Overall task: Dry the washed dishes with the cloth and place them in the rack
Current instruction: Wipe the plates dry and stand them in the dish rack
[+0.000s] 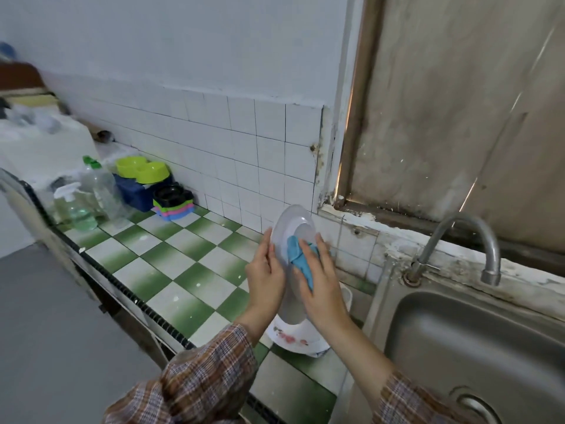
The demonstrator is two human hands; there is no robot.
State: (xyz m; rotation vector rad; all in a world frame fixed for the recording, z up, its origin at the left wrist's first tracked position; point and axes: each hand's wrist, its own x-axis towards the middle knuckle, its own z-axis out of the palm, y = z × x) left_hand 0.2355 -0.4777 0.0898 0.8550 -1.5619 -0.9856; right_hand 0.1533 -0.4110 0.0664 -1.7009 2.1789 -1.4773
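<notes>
A white plate (290, 228) is held on edge above the green-and-white tiled counter (171, 270), its underside turned to the right. My left hand (264, 275) holds its left rim, fingers up along the edge. My right hand (321, 283) presses a blue cloth (298, 255) against the plate's underside, fingers curled over the cloth. Below the plate, white dishes with a red flower pattern (295, 338) stand on the counter beside the sink. No rack can be made out.
A steel sink (470, 341) with a curved tap (470, 240) lies to the right. At the counter's far left stand clear plastic bottles (88, 197), green bowls (143, 169) on a blue box, and stacked coloured trays (172, 203). Tiled wall behind.
</notes>
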